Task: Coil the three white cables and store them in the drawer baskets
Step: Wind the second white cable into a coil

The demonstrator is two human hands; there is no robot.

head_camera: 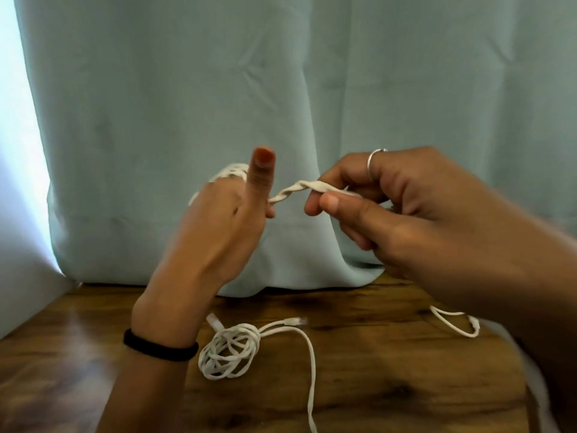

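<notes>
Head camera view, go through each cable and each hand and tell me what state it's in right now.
Flat white cable: in the air, twisted, stretched between both hands, partly wound around the left hand's fingers.
Coiled white cable: bundled on the wooden table, tail trailing toward the near edge.
Third white cable: loose on the table, mostly hidden by the right arm.
Left hand: raised, thumb upright, cable loops around it.
Right hand: pinches the flat cable.

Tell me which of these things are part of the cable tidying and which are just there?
Job:
flat white cable being wound
left hand
right hand
loosely coiled white cable
white cable loop

Just there:
pale green curtain
brown wooden table
</notes>
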